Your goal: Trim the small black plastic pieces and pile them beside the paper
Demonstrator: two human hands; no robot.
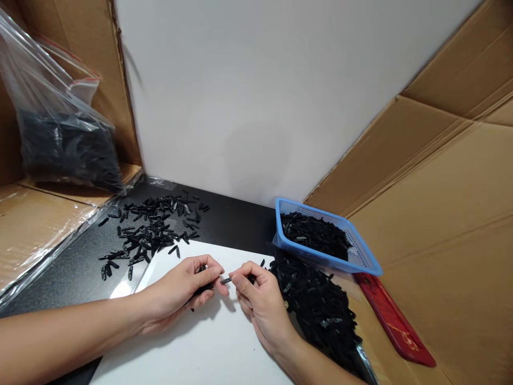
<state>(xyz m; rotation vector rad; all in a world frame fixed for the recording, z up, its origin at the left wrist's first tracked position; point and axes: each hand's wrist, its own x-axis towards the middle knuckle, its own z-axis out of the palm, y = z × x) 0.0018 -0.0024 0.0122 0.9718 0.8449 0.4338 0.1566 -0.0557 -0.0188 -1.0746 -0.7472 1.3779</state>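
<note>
– Near the lower middle of the frame, what do we hold between our hands?

– We hold one small black piece (225, 280). Its right end is pinched by the thumb and finger of our right hand (260, 297), so this grip is narrow. Its other end points to our left hand (190, 286), just beside the fingertips; whether it touches them, we cannot tell.

– And how is the grip of our left hand?

– It is curled around several dark pieces (205, 287), partly hidden by the fingers, so we cannot count them. Both hands are above a white board (192, 347), which lies on a dark counter (240, 224).

– Which things do we see around the hands?

– At the left of the middle, loose black pieces (154, 232) are scattered on the counter, and a few reach the board. At the lower right, just beside our right hand, we see a large heap (324, 310) of similar pieces. Behind it stands a blue basket (363, 262) with more such pieces inside.

– And farther from us?

– At the upper left we see a clear plastic bag (68, 144) with dark contents. At the lower right, a long red object (395, 321) lies near the heap.
</note>
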